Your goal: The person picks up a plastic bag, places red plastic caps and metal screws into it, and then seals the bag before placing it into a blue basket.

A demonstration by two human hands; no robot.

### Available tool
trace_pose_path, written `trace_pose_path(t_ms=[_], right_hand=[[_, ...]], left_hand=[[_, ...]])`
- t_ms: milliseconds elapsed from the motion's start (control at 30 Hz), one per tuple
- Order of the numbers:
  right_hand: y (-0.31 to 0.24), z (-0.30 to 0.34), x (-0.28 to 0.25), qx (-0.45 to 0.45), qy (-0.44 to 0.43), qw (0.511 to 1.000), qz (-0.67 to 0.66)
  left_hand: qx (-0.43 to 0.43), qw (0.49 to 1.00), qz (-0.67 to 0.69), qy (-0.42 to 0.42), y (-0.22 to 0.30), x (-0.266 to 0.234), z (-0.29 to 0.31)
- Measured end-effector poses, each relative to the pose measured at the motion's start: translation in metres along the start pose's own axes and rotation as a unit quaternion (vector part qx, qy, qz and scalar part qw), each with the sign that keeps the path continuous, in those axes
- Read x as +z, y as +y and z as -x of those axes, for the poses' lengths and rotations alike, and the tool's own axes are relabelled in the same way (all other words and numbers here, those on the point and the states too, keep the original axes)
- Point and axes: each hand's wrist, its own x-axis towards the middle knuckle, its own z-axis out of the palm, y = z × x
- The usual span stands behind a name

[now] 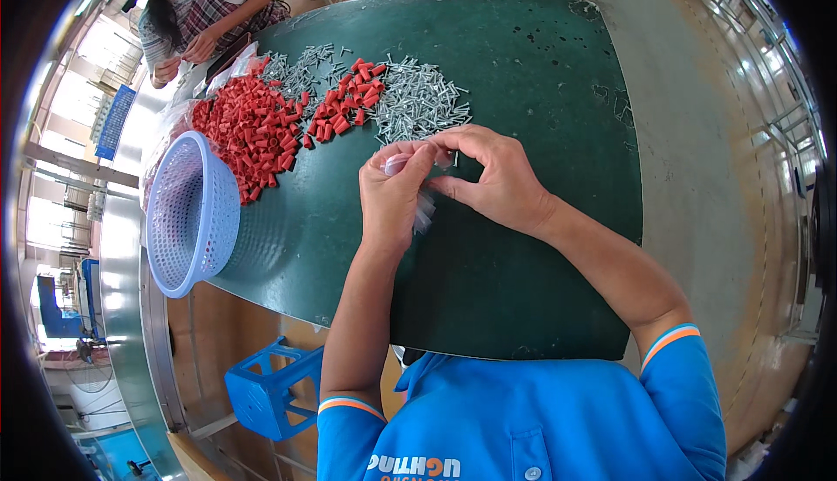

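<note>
Your left hand point(391, 193) pinches clear plastic film point(424, 213) thumb-to-finger, likely so it won't flop. Your right hand point(499, 176) curls at it; can't tell if gripping. Film hangs above desk point(540, 298), between hands. Metal fasteners point(418, 98) just beyond, red sleeves point(248, 132) left of them: probably short reach. Lavender basket point(220, 215) further left, clear of hands.

The blue shirt point(602, 416) has orange-trimmed short sleeves point(686, 385) and a buttoned pocket point(527, 453).

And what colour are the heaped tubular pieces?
The tubular pieces are red, clearest in the head view.
</note>
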Motion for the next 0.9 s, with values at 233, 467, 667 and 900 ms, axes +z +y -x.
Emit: trace_pose_path(t_ms=[233, 467, 667, 900], right_hand=[[0.014, -0.004, -0.006, 0.244, -0.033, 0.919, -0.307], [0.012, -0.005, -0.015, 0.313, -0.111, 0.882, -0.334], [0.016, -0.004, -0.017, 0.362, -0.127, 0.860, -0.336], [0.015, -0.010, -0.020, 0.432, -0.109, 0.812, -0.377]], left_hand=[[0.047, 0.999, -0.001, -0.008, 0.006, 0.000, 0.002], [0.059, 0.989, -0.136, -0.010, 0.000, -0.002, -0.001], [0.055, 0.983, -0.173, -0.005, -0.001, -0.003, 0.001], [-0.068, 0.997, -0.026, 0.003, -0.005, -0.014, -0.010]])
